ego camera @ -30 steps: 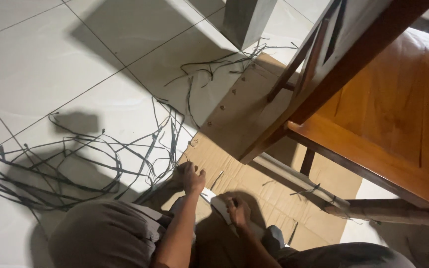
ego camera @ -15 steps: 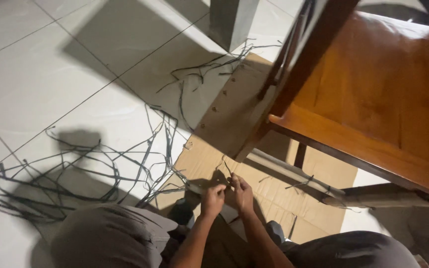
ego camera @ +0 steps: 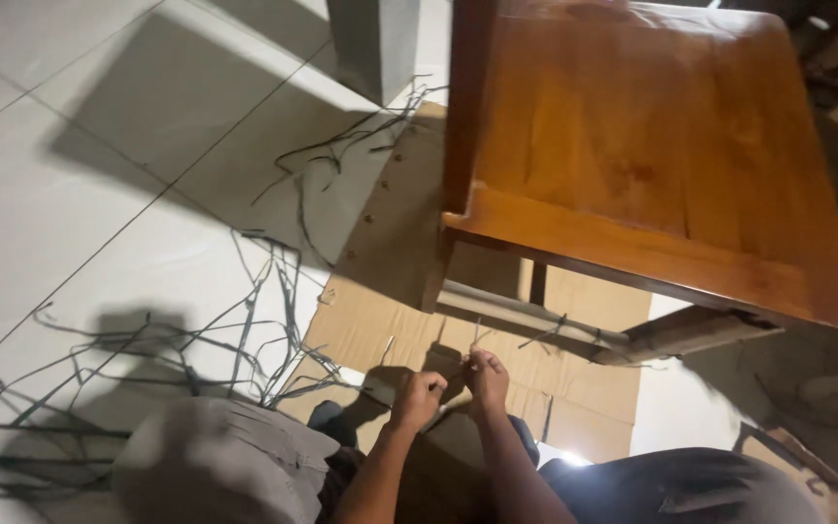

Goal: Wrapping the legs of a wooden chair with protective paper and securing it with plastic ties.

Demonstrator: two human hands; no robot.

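On the left, a loose tangle of dark strips (ego camera: 147, 359) sprawls over the tiled floor (ego camera: 60, 194), trailing toward a flattened sheet of cardboard (ego camera: 380, 325). Over that cardboard the left hand (ego camera: 417, 398) is closed in a pinch on one thin dark strip (ego camera: 458, 369), and the right hand (ego camera: 487, 378), just beside it and nearly touching, is pinched on the same strip; the strip is too fine to follow far past the fingers. The two hands seem to be working the strip between them, perhaps twisting or knotting its end, so the step in hand looks like preparing a single strand. Any following move would call for keeping the strand taut. To the right, a wooden chair (ego camera: 632, 155) stands on the cardboard, with more strips tied about its low rail (ego camera: 535, 325).
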